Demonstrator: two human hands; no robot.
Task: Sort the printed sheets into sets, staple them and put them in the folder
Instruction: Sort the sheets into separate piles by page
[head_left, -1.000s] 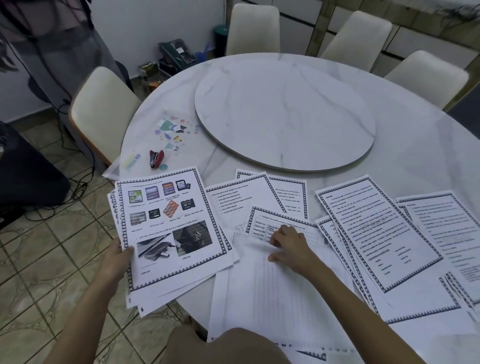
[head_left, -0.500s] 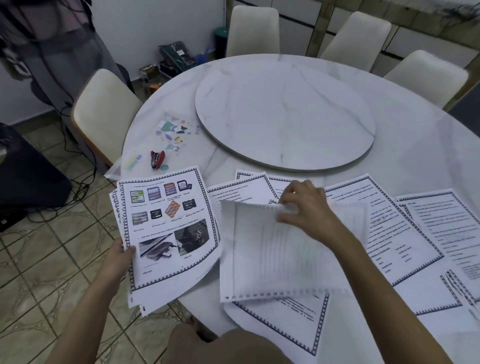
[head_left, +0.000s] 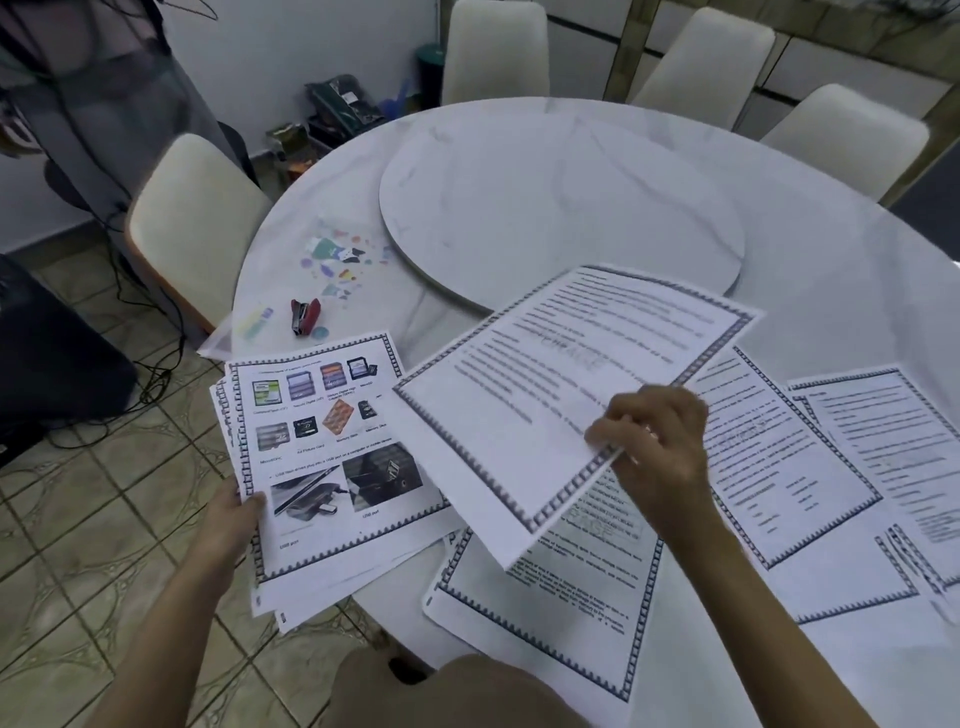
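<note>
My left hand (head_left: 232, 522) grips a small stack of printed sheets (head_left: 332, 457) by its lower left edge; the top page shows pictures of memory cards and USB ports. My right hand (head_left: 657, 447) pinches one bordered text sheet (head_left: 561, 374) by its near edge and holds it face up above the table. More bordered sheets lie spread on the round marble table (head_left: 810, 270): one (head_left: 550, 603) below the lifted sheet, others (head_left: 779, 467) to the right. A red stapler (head_left: 304, 316) lies at the table's left, on a clear folder (head_left: 332, 260) with coloured prints.
A marble turntable (head_left: 561, 208) fills the table's middle. Cream chairs (head_left: 192, 223) stand round the table. Boxes and cables lie on the tiled floor at the left, and a dark object (head_left: 52, 353) stands there too.
My right hand has lifted a sheet off the spread pile, turned it face up and raised it over the table. The left hand still holds its stack.
</note>
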